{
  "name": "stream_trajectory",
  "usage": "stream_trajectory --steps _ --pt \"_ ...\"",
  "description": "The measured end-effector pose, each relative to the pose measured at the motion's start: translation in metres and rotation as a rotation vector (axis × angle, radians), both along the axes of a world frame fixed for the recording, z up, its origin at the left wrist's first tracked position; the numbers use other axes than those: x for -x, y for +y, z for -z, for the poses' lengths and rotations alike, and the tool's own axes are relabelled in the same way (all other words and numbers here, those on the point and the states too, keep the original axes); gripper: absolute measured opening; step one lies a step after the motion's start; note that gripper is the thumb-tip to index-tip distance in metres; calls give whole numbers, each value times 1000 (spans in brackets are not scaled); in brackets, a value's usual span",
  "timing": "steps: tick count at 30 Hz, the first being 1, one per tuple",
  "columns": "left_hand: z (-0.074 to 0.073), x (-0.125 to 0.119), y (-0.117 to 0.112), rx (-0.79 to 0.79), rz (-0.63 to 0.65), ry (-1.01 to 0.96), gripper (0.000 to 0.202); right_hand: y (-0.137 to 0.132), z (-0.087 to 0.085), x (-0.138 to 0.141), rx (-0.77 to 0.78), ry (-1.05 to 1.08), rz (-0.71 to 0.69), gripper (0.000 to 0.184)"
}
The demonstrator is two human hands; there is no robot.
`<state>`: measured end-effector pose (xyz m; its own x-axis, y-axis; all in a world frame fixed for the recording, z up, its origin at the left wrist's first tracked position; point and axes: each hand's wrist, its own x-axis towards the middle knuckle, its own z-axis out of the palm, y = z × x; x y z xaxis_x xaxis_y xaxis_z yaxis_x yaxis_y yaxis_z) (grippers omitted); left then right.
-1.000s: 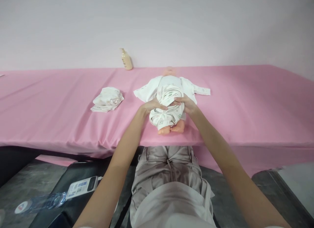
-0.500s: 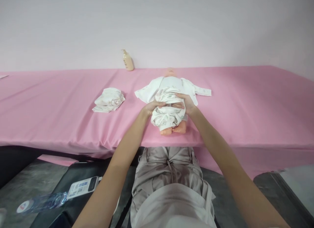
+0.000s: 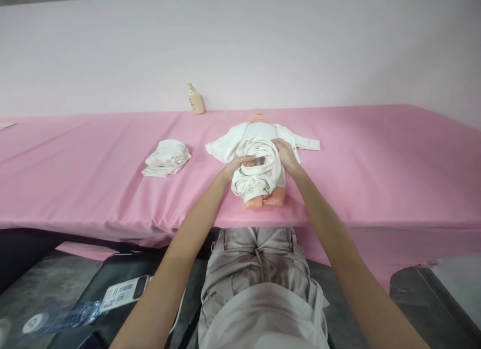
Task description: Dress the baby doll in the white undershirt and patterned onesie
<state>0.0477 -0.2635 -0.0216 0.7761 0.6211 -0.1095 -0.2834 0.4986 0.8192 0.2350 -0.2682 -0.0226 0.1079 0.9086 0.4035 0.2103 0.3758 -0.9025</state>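
Observation:
A baby doll (image 3: 263,198) lies on its back on the pink-covered table (image 3: 376,163), feet toward me, head far. It wears an open white top (image 3: 225,144) with sleeves spread out. White printed trousers (image 3: 255,181) are bunched around its legs and hips. My left hand (image 3: 236,164) grips the bunched trousers on the left side. My right hand (image 3: 284,153) grips the cloth at the doll's right hip. Both hands have fingers curled into the fabric.
A folded white garment (image 3: 166,157) lies on the table to the left of the doll. A cream pump bottle (image 3: 195,99) stands at the back by the wall. Below the table's edge lie a plastic water bottle (image 3: 60,316) and a phone (image 3: 122,292).
Both hands have slid the bunched trousers further up the doll's legs toward its waist. The camera tilted slightly, so the scene sits lower in view.

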Motion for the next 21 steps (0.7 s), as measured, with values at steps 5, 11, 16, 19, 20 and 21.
stream_trajectory --steps 5,11,16,19,20,21 --pt "3 -1 2 36 -12 -63 43 10 19 -26 -259 -855 201 23" --pt "3 -2 1 50 -131 -86 45 3 28 -31 -274 -1143 168 36" --pt "2 -2 0 39 -162 -71 46 -6 31 -33 -306 -1199 200 42" --pt "1 0 0 24 -177 -66 47 -4 33 -35 -377 -1203 170 50" --pt "1 1 0 19 -174 -65 46 -3 33 -35 -412 -1197 153 55" --pt "0 2 0 20 -162 -65 46 -3 33 -34 -452 -1183 134 58"
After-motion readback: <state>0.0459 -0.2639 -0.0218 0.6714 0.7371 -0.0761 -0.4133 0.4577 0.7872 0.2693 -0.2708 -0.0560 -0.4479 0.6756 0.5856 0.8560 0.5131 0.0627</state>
